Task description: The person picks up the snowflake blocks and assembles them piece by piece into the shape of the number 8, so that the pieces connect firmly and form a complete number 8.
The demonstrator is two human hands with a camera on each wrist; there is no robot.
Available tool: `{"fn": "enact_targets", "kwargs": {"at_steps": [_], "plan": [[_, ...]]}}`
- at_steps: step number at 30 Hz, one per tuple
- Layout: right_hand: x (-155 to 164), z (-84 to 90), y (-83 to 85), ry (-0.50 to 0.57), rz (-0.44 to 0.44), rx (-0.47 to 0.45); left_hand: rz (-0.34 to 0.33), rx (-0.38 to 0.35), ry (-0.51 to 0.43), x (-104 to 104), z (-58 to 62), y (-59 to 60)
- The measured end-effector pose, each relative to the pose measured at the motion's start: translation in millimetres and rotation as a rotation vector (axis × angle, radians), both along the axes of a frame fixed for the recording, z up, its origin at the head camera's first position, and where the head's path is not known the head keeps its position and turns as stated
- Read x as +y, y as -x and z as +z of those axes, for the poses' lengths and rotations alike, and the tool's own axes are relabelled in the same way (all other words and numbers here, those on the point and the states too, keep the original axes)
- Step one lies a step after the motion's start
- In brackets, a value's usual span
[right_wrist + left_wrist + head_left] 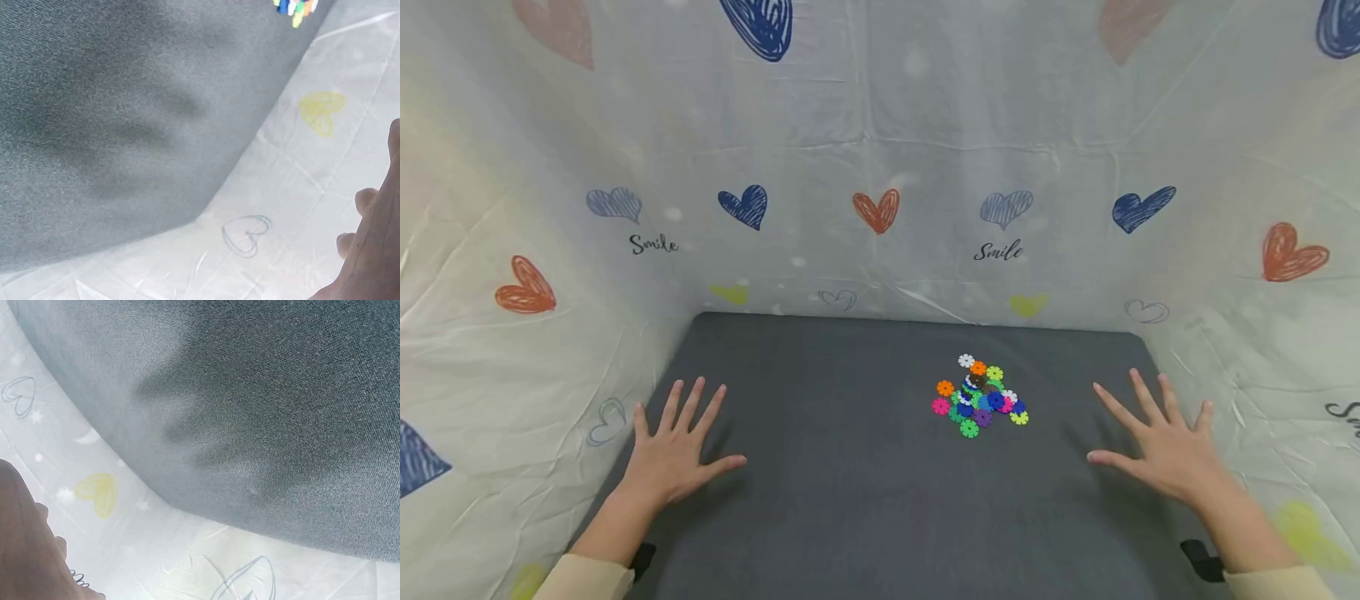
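A loose pile of small notched plastic discs (970, 428) in many colours lies on the dark grey table (835, 492), right of its middle. My left hand (673, 454) is spread over the table's left side, fingers straight and thumb out, holding nothing. Over the right side my right hand (1172, 454) is spread the same way, nearer to the discs but well apart from them. Shadows of both hands fall on the table. In the right wrist view a few discs (296, 9) show at the top edge.
A pale sheet (925, 108) printed with hearts and the word Smile hangs behind the table and along both sides. The table's rounded far corners meet it. Dark bands (1202, 560) show by both wrists, next to cream sleeves (1281, 582).
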State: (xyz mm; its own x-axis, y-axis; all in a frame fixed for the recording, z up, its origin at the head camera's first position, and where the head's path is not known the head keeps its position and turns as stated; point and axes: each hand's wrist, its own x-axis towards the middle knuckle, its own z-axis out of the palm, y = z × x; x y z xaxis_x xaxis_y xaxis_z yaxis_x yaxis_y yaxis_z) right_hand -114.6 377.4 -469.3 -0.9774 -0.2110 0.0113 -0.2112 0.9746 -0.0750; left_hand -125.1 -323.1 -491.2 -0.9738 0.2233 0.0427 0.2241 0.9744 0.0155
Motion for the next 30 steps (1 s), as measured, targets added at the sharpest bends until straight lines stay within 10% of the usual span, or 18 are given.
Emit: {"fn": "enact_targets", "kwargs": {"at_steps": [18,30], "plan": [[-13.2,5.4,-1.3,-0.005,-0.004,-0.008,-0.016,-0.010,-0.031,8.6,-7.7,-0.3],[-38.1,-12.0,4.5,0.156,0.017,-0.018,-0.195,-0.037,-0.109,99.1,-29.7,23.8]]}}
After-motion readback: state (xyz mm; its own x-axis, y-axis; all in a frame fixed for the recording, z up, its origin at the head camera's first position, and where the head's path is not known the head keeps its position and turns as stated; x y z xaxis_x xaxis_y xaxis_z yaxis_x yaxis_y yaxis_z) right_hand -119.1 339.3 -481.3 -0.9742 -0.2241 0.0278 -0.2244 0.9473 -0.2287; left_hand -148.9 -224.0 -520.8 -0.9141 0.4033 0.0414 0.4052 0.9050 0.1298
